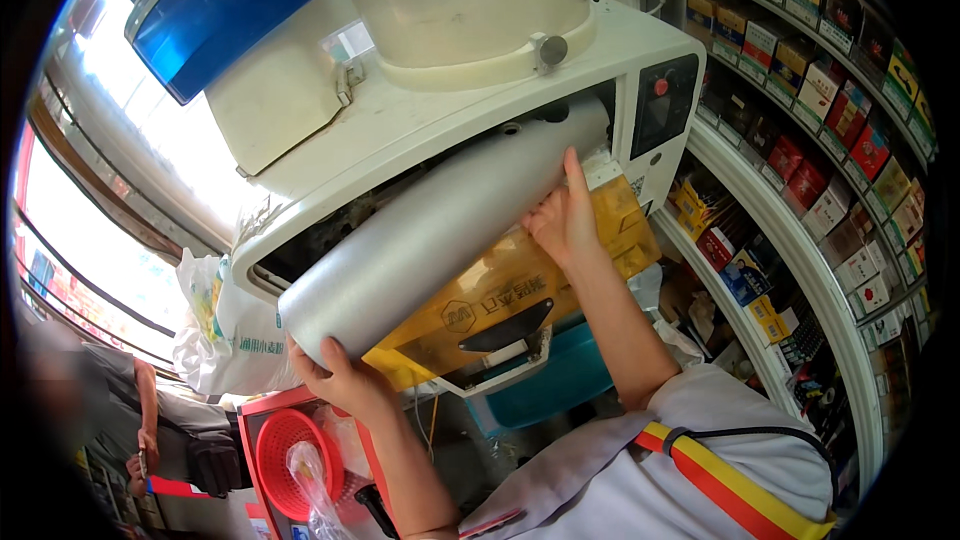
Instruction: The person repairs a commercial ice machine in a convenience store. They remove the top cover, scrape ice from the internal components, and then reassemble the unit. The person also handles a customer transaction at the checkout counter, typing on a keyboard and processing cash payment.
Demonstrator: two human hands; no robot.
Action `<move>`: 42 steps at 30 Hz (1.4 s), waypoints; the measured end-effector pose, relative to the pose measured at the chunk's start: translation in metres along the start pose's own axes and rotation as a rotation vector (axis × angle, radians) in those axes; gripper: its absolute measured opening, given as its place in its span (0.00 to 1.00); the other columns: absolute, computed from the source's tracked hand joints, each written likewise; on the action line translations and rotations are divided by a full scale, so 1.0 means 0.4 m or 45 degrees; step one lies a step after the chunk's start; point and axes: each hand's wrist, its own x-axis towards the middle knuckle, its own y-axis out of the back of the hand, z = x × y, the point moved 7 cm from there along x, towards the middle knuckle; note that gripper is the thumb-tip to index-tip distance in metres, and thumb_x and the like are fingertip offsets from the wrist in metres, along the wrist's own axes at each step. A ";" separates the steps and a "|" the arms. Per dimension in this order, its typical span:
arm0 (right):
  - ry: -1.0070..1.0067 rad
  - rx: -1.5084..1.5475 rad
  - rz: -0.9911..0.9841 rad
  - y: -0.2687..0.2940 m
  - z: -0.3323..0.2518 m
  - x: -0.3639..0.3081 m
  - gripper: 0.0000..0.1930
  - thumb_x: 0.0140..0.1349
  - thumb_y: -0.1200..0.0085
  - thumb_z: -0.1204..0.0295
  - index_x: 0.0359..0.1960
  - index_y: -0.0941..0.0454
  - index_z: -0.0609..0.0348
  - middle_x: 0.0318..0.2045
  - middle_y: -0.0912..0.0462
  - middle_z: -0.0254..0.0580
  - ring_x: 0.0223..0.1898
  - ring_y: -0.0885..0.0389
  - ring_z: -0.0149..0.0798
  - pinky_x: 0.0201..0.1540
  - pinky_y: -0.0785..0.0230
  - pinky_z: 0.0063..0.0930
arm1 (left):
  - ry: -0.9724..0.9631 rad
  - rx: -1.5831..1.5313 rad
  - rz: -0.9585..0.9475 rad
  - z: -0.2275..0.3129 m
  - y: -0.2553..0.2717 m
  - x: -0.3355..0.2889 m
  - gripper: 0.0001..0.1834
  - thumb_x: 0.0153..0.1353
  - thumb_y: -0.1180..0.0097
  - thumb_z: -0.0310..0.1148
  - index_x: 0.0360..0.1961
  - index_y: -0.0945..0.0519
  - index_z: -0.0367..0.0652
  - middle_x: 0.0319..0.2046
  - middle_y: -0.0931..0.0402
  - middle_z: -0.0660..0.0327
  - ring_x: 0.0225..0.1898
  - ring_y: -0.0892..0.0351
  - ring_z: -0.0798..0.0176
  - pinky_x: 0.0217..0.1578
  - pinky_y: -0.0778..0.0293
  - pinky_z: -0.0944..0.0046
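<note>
A long silver curved cover (440, 225) lies slantwise across the front opening of a white machine (420, 130). My left hand (345, 380) grips its near left end, thumb on the silver face and the other fingers partly hidden beneath the edge. At the other end, my right hand (565, 215) holds the lower edge, with one finger stretched up along the surface. Under the cover hangs a see-through yellow flap (610, 230) with a black handle (507, 325). The far right end of the cover sits inside the opening.
A clear hopper (460, 0) and a blue-lidded box (225, 15) top the machine. A teal bin (560, 380) stands below, a red basket (290, 460) and white plastic bag (235, 325) to the left. Shelves of small packs (800, 80) line the right. Another person (150, 420) stands at left.
</note>
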 end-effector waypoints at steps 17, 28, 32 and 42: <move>0.004 0.036 0.063 0.018 -0.063 0.134 0.38 0.61 0.54 0.45 0.60 0.45 0.68 0.58 0.39 0.54 0.61 0.40 0.50 0.63 0.48 0.50 | 0.035 0.012 -0.342 -0.092 -0.130 0.034 0.25 0.58 0.43 0.28 0.55 0.35 0.29 0.50 0.31 0.52 0.50 0.31 0.61 0.55 0.38 0.62; 0.011 0.111 0.129 0.034 -0.097 0.222 0.38 0.60 0.52 0.46 0.60 0.45 0.64 0.58 0.38 0.49 0.62 0.41 0.49 0.61 0.47 0.54 | 0.026 0.472 -0.704 -0.122 -0.220 0.115 0.25 0.49 0.37 0.25 0.50 0.29 0.31 0.51 0.35 0.58 0.50 0.33 0.63 0.52 0.38 0.68; 0.044 0.121 0.073 0.047 -0.091 0.246 0.37 0.60 0.53 0.45 0.60 0.44 0.63 0.58 0.38 0.49 0.61 0.40 0.48 0.61 0.48 0.52 | 0.114 0.474 -0.746 -0.160 -0.229 0.147 0.27 0.52 0.39 0.27 0.53 0.31 0.31 0.49 0.30 0.58 0.50 0.31 0.64 0.53 0.39 0.68; 0.072 0.240 -0.031 0.029 -0.076 0.278 0.39 0.59 0.54 0.42 0.61 0.44 0.62 0.61 0.41 0.50 0.63 0.45 0.49 0.65 0.56 0.51 | 0.104 0.645 -0.731 -0.262 -0.225 0.278 0.17 0.49 0.38 0.20 0.41 0.25 0.27 0.39 0.22 0.55 0.40 0.27 0.66 0.47 0.35 0.69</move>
